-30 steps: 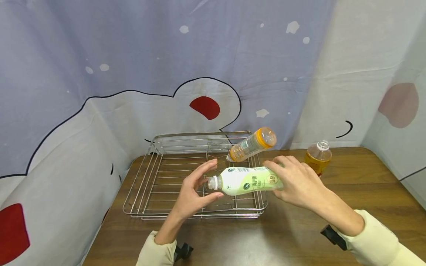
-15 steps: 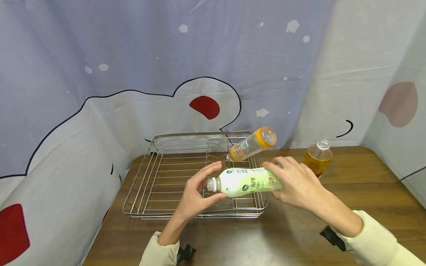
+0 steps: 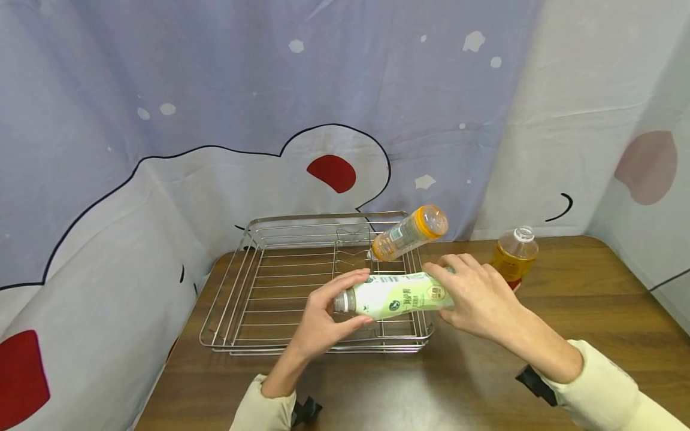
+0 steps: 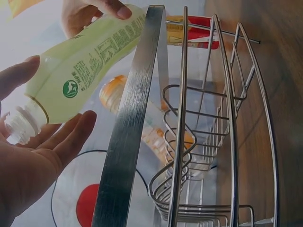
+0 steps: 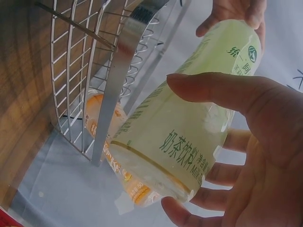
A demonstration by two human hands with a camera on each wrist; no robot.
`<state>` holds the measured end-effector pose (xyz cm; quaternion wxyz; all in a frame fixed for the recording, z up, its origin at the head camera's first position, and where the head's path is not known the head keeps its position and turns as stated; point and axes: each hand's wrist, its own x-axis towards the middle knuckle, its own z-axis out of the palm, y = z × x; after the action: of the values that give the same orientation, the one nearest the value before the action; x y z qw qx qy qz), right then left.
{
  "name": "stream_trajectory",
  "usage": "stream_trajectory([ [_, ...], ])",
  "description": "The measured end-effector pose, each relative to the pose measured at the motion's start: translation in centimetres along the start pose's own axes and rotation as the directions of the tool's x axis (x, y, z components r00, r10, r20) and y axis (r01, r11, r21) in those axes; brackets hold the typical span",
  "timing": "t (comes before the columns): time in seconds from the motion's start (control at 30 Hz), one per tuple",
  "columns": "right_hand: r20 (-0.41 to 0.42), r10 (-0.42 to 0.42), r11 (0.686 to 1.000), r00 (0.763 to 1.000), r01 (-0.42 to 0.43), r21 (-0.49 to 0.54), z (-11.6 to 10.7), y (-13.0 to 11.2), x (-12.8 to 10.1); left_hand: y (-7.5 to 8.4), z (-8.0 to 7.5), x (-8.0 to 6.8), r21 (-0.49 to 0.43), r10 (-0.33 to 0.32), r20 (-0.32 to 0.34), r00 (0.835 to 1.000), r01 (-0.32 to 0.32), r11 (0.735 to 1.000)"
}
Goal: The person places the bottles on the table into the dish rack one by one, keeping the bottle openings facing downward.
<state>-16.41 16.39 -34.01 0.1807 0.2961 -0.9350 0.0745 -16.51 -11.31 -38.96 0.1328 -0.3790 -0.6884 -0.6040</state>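
A pale green-and-white milk tea bottle is held nearly level above the front of the wire rack, its capless neck pointing left. My right hand grips the base end, thumb across the near side and fingers round the other in the right wrist view. Around the neck and shoulder curves my left hand, fingers along the top edge and thumb at the lower edge. In the left wrist view the clear threaded mouth lies over the left palm.
An orange-banded clear bottle leans neck down in the rack's back right section. On the wooden table, a bottle of amber liquid stands behind the right hand. A patterned curtain hangs behind.
My left hand has moved right, closing round the bottle's neck and shoulder. The bottle has shifted slightly left with my right hand. The rack and other bottles stay put.
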Motion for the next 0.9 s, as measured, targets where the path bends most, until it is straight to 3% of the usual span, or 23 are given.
stream_trajectory([
  [0.5,-0.009,-0.009,1.0,1.0,0.009,0.025,-0.2,0.0,-0.4,-0.1,0.1,-0.3,-0.014,0.026,-0.006,1.0,-0.026,1.0],
  [0.73,0.001,0.038,0.977,0.999,-0.038,0.208,-0.9,1.3,-1.4,0.1,-0.4,-0.6,-0.047,0.021,-0.034,0.999,-0.022,0.999],
  [0.83,-0.01,0.073,0.945,0.997,-0.066,0.32,-1.0,2.1,-2.1,0.2,-0.6,-0.7,-0.08,0.015,-0.043,0.999,-0.019,0.997],
  [0.9,-0.025,0.091,0.908,0.996,-0.072,0.413,-0.9,2.7,-2.7,0.2,-0.7,-0.8,-0.105,0.007,-0.048,0.999,-0.011,0.994],
])
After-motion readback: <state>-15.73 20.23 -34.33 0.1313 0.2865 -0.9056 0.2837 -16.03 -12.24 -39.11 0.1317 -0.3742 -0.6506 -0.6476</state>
